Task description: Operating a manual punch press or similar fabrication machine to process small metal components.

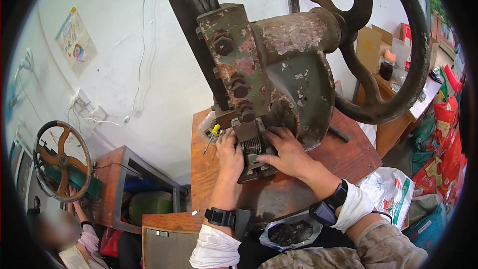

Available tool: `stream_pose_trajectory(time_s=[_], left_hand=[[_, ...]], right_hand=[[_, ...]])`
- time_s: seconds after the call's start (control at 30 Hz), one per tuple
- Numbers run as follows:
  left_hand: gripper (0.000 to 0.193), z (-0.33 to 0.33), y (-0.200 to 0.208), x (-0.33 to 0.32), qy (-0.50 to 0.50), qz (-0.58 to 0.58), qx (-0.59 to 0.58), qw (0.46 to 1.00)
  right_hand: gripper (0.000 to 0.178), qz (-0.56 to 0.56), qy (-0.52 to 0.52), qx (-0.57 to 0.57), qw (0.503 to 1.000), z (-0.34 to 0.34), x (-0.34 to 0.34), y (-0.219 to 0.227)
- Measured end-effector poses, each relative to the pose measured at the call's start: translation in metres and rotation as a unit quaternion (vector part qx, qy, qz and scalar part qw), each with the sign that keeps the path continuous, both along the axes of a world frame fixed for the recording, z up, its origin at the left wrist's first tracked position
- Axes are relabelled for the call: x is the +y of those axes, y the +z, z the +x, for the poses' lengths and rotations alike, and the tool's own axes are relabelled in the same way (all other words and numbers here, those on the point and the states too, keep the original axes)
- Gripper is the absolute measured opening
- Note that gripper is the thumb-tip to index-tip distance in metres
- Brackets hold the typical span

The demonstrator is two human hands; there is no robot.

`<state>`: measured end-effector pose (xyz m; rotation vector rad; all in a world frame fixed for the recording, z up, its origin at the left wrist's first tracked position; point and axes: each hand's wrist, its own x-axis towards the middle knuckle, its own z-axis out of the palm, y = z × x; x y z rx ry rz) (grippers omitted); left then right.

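Note:
A heavy hand press [294, 40] with chipped green paint stands on a wooden bench, its ram block [245, 130] directly above a small metal die [256, 172]. Ridged, dark metal [251, 146] shows between my hands, under the ram. My left hand [230, 157] rests against the left side of the die, fingers bent together at the ram; what they pinch is hidden. From the right, my right hand [288, 153] reaches in with thumb and fingers spread, the thumb touching the die front. A yellow-handled screwdriver [213, 133] leans just left of my left hand.
Below the bench edge, a bag [284, 221] holds many small dark metal pieces. The press's big handwheel [423, 45] curves at upper right. A dark rod [338, 133] lies on the bench [209, 189]. Another person [82, 244] sits lower left by a second wheel [63, 160].

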<state>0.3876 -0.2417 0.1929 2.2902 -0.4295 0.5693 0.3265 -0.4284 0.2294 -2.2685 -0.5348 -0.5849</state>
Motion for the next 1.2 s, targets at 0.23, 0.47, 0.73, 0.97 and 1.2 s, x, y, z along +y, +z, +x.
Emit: stream_pose_trajectory(time_s=[0.23, 0.47, 0.73, 0.97, 1.2], left_hand=[[0.046, -0.004, 0.002, -0.001, -0.001, -0.022, 0.004, 1.000], [0.046, -0.007, 0.008, -0.011, 0.026, -0.094, 0.023, 0.995], [0.040, -0.006, 0.006, -0.005, -0.021, -0.063, -0.004, 0.998], [0.041, -0.009, 0.008, -0.008, 0.009, -0.204, 0.076, 0.976], [0.043, -0.005, 0.006, -0.001, 0.000, 0.029, 0.022, 0.999]], right_hand=[[0.090, -0.206, -0.003, 0.030, 0.978, 0.014, 0.011, 0.004], [0.078, -0.001, 0.075, 0.003, 0.997, 0.033, 0.007, -0.011], [0.079, 0.080, 0.044, -0.011, 0.996, 0.038, 0.018, -0.007], [0.078, 0.097, 0.032, 0.046, 0.994, 0.036, 0.008, -0.013], [0.070, 0.190, 0.054, 0.179, 0.964, 0.044, 0.004, -0.007]])
